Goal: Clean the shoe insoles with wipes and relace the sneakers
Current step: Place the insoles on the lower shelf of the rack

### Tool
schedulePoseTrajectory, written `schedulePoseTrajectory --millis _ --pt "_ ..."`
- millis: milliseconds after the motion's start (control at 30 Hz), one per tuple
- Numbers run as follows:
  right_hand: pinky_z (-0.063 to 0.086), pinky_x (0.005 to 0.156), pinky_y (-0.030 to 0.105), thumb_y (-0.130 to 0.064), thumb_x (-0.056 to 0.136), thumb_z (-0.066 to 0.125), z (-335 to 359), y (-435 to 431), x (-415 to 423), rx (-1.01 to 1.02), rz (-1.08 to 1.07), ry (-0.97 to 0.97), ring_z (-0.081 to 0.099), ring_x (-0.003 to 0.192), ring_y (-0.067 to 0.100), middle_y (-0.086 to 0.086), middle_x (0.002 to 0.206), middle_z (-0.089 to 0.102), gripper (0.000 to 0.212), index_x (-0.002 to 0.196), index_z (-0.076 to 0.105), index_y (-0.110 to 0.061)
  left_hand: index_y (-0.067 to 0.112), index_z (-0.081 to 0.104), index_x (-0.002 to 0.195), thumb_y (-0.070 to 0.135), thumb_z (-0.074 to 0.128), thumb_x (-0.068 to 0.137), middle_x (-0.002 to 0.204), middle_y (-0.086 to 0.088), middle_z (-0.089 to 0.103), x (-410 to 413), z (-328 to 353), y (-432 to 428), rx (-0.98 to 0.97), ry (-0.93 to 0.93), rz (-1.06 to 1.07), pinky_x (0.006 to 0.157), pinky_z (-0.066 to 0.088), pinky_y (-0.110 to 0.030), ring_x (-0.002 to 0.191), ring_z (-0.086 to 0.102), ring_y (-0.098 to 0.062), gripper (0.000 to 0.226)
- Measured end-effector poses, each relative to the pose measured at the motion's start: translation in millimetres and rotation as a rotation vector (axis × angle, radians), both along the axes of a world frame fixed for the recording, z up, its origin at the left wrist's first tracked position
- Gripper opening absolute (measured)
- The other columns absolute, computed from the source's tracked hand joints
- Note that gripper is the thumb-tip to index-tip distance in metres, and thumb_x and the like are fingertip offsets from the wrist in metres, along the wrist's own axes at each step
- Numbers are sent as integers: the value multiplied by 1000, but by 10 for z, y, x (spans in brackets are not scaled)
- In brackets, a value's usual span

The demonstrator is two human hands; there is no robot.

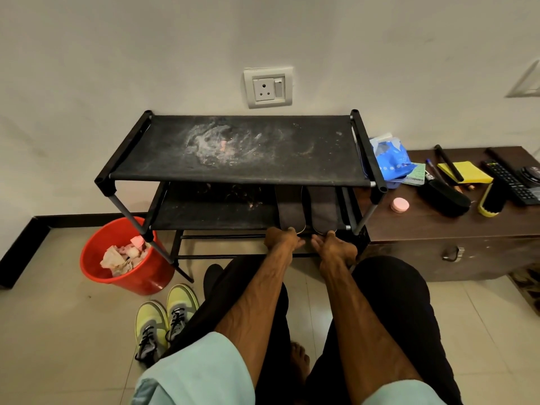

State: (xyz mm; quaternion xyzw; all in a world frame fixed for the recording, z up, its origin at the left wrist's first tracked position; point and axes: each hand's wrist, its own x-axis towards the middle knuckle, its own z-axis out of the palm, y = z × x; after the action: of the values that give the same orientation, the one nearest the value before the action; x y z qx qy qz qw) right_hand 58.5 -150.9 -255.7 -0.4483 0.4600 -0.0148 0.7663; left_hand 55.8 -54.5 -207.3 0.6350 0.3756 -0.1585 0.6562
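Head view: two hands at two insoles on the shoe rack (233, 150)

Two grey insoles lie side by side at the right end of the rack's second shelf, centre of frame, long axes running up-down in the picture, near ends toward the person. The left hand (282, 239) curls round the near end of the left insole (290, 210); the right hand (333, 247) pinches the near end of the right insole (324, 210), thumb on top. Two yellow-green sneakers (150, 325) stand together lower left, toes pointing up-frame. One red bucket (87, 258) at left holds crumpled wipes (117, 258)
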Motion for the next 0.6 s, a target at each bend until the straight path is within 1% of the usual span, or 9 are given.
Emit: schedulePoseTrajectory --millis 67,133,167,200,267,333,400,467,600 --pt "64 66 37 -14 103 56 125 160 -65 -105 -41 64 75 69 28 25 87 73 23 105 58 9 -2 52 130 18 58 102 124 -17 65 -62 71 29 115 -20 -101 83 60 -32 95 72 -26 35" --pt "61 55 29 -17 104 54 202 268 -201 -132 60 101 72 65 24 20 84 73 26 102 63 8 3 56 116 26 54 104 120 -12 62 -123 145 76 279 -51 -268 73 52 -27 89 64 -20 26" --pt "55 47 23 -16 104 52 264 322 -294 -150 151 119 67 60 21 15 77 70 25 95 64 5 5 57 111 26 53 104 116 -11 60 -157 206 115 372 -91 -348 70 47 -25 88 61 -19 23" --pt "48 43 21 -15 103 53 313 379 -370 -189 242 122 59 55 17 10 70 65 25 85 63 0 5 58 113 24 54 103 118 -11 60 -172 262 147 434 -117 -425 71 45 -25 93 61 -21 22" --pt "42 44 24 -19 98 59 423 503 -454 -314 381 75 52 51 16 8 63 58 30 71 60 -6 6 58 119 21 58 100 123 -12 61 -180 389 256 563 -160 -536 78 48 -32 102 60 -25 24" --pt "43 47 28 -28 96 63 537 678 -437 -508 481 -29 52 50 18 8 57 57 40 61 61 -9 8 58 116 24 60 99 120 -12 61 -187 571 439 665 -184 -586 84 50 -37 100 59 -26 23" --pt "42 50 34 -29 94 62 688 867 -411 -590 592 -151 49 48 20 6 52 53 44 52 58 -14 8 60 116 29 62 98 122 -14 62 -162 731 663 733 -177 -611 88 49 -39 107 61 -31 28" --pt "43 52 36 -20 90 60 827 1022 -366 -575 689 -171 51 47 21 9 51 56 36 55 63 -11 8 61 117 30 64 95 122 -15 63 -141 857 890 796 -173 -595 88 48 -39 113 61 -35 31" --pt "46 45 27 -6 85 60 884 1464 -213 -450 801 -86 56 43 19 12 59 66 19 74 71 3 8 63 119 23 62 91 123 -15 64 -49 818 1394 865 -73 -565 95 52 -41 114 62 -35 32"
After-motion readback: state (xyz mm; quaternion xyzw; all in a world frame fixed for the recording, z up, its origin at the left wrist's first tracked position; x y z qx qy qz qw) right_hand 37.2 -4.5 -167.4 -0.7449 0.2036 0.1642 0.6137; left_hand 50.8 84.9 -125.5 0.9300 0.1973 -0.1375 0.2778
